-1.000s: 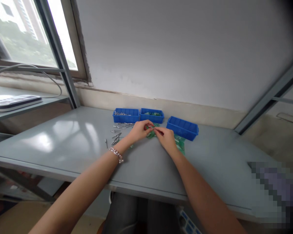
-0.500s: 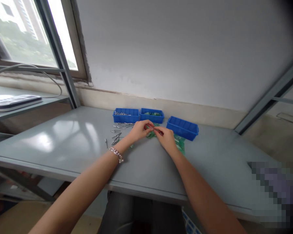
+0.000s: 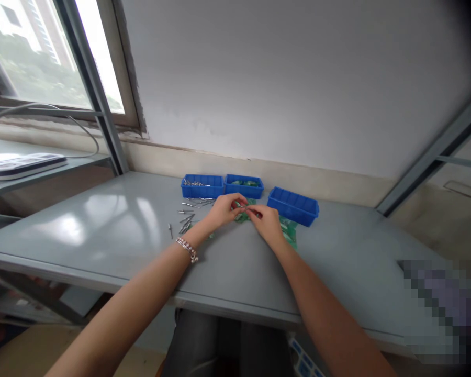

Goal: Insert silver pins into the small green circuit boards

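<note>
While the left hand (image 3: 225, 210) and right hand (image 3: 269, 223) both pinch a small metallic piece (image 3: 244, 207) beside a green plastic bag (image 3: 242, 216) on the worktop (image 3: 231, 277), it seems light, stiff and slick, probably best steadied lightly by its ends.

Left window (image 3: 43, 57) glows; table (image 3: 239, 267) catches glare; upper-right corner is black.

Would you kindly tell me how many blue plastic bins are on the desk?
3. The left blue rectangular plastic bin holds small metallic pieces; the middle bin, just right of it, holds green material; the right bin sits angled, farther right. None appears hidden.
</note>
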The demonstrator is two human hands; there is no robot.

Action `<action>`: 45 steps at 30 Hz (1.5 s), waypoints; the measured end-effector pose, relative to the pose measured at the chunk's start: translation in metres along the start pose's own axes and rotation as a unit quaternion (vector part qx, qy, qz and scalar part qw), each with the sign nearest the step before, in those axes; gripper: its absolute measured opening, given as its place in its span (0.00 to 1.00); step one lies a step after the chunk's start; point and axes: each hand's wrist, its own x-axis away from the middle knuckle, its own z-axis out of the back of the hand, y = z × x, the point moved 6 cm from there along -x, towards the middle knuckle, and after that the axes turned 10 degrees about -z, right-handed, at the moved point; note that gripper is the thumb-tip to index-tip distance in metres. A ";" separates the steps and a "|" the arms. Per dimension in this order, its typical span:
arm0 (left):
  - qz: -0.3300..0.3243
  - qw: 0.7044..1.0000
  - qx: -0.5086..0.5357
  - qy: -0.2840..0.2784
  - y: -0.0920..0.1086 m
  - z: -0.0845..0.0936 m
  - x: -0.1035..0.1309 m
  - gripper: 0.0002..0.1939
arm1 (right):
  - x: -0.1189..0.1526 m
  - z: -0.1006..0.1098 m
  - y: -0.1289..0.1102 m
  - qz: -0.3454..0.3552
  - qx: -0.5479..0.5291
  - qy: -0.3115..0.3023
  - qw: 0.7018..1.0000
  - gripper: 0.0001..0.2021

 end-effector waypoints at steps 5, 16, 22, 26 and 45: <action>0.000 1.000 -0.012 -0.002 -0.001 -0.001 0.000 0.10 | 0.000 -0.001 0.001 -0.003 0.011 -0.004 1.000 0.06; 0.039 0.998 -0.048 -0.032 -0.005 -0.001 0.002 0.10 | 0.000 0.000 0.003 -0.020 0.028 0.002 0.999 0.07; 0.034 0.998 -0.049 -0.031 -0.004 -0.001 0.001 0.09 | 0.000 0.000 0.003 -0.024 0.031 -0.005 0.999 0.06; 0.024 0.999 -0.042 -0.024 0.001 0.000 0.001 0.08 | 0.000 -0.001 0.004 -0.027 0.028 -0.011 0.999 0.07; 0.024 1.000 0.005 0.011 0.003 0.004 0.000 0.07 | -0.001 0.002 0.001 -0.016 0.012 0.000 1.000 0.09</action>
